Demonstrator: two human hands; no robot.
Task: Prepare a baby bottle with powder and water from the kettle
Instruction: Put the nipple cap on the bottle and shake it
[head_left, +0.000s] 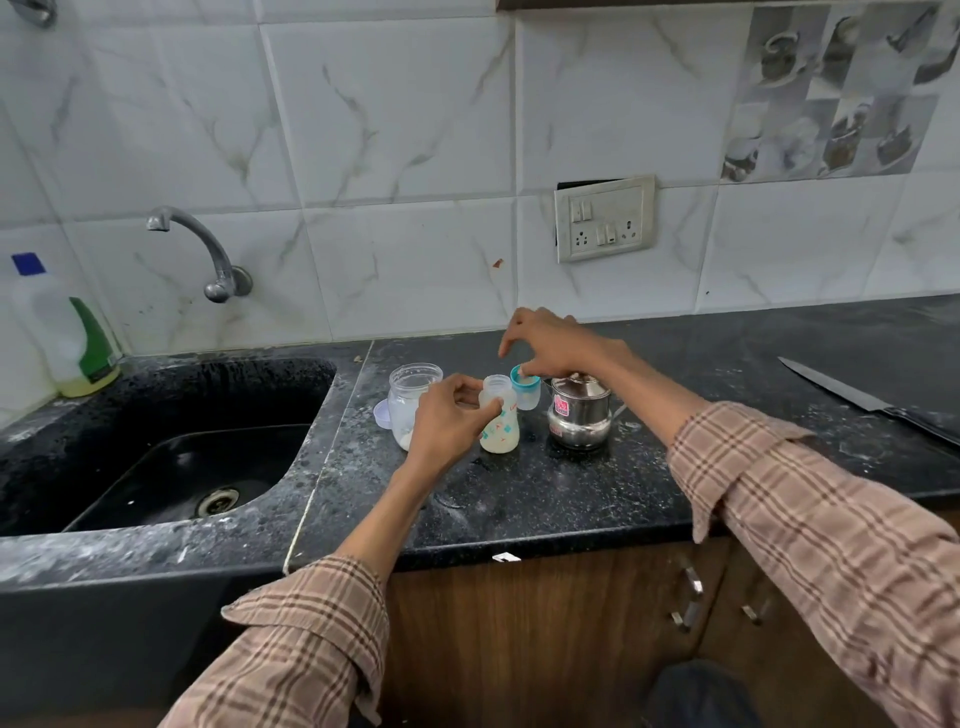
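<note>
Left of the steel-grey kettle (579, 415) with its pink sticker stand a teal-ringed cap (524, 387) and a milky white bottle (500, 415) printed in red and teal. Under the kettle, the counter (571, 493) is speckled black. Nearer than the kettle, both sleeves (810, 519) are beige plaid with brown lines.

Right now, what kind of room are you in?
A home kitchen, most likely: there is a sink with a tap beside a dark stone counter, tiled walls, and a small steel kettle next to a baby bottle.
</note>
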